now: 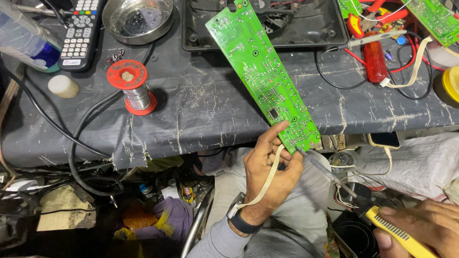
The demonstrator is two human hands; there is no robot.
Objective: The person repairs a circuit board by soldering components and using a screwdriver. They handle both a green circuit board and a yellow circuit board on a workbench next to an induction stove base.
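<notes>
My right hand (423,227) sits nearest me, fingers curled tight round the yellow-handled soldering iron (397,231), its thin metal tip touching the lower corner of the long green circuit board (263,71). My left hand (270,174) pinches that board's near end, thumb and fingers clamped on it, a cream ribbon cable (263,184) trailing over my palm. The board slants up over the cracked black worktop (201,105), where a red spool of solder wire (131,88) stands further off.

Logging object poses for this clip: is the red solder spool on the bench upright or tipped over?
Upright. The solder spool stands on one red flange on the black table cover, its other flange facing up and the wound wire showing between them.
</notes>
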